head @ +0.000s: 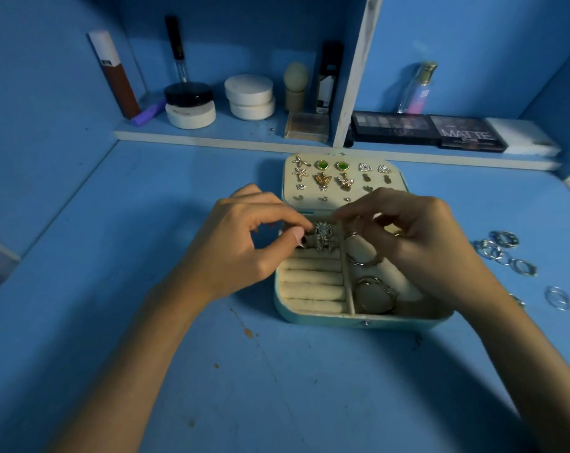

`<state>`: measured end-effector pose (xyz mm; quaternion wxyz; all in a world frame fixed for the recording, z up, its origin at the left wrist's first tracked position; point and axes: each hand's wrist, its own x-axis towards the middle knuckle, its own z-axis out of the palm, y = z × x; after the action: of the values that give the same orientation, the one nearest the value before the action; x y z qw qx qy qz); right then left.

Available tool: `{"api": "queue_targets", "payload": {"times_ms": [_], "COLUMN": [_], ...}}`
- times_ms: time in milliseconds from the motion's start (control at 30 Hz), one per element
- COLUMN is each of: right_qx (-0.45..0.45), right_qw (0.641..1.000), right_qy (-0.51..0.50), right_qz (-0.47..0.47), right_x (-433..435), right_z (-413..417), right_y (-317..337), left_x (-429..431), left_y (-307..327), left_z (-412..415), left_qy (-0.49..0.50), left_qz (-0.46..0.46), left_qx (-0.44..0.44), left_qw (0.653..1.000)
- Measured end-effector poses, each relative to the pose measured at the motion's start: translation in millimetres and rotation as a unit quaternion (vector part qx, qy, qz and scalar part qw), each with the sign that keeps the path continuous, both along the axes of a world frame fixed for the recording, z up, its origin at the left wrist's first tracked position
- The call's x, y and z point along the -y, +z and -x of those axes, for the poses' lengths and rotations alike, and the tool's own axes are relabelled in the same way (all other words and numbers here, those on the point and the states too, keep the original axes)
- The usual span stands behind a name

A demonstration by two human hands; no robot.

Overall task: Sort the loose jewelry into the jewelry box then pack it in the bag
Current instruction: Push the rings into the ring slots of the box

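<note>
Since the blue painted table (211,371) carries the open teal jewelry box with cream velvet lining (362,322) at its middle, work straight down. Left hand (244,246) closed in a thumb-forefinger pinch; right hand (421,240) loosely curled above the bangle side, hold unclear. Leave loose silver rings (506,253) lying rightward. Seat the pinched ornate silver ring (323,238) upright, pressing gently between top rolls.

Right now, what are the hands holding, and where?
The left hand pinches the ornate silver ring by its left edge, over the jewelry box. For the right hand, I cannot tell.
</note>
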<state>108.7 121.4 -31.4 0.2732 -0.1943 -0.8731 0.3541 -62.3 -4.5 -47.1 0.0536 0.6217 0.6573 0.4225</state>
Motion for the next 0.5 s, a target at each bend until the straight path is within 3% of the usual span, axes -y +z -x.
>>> {"api": "queue_targets", "payload": {"times_ms": [167,300,500], "right_qx": [0.021,0.075,0.122], "right_qw": [0.997,0.991,0.958], "right_qy": [-0.05,-0.111,-0.253], "right_qz": [0.061,-0.013,-0.052], "right_x": [-17.7,-44.5,-88.2], "right_z": [-19.1,-54.8,-100.7], "right_y": [14.4,17.2,4.9], "left_x": [-16.5,-38.8,-91.2], "left_y": [9.7,16.5,18.0], "left_z": [-20.1,-55.0,-103.8], "left_qy": [0.002,-0.032,-0.09], "left_qz": [-0.002,0.044,0.091], "left_qx": [-0.035,-0.031,-0.042], "left_qw": [0.999,0.998,0.991]}}
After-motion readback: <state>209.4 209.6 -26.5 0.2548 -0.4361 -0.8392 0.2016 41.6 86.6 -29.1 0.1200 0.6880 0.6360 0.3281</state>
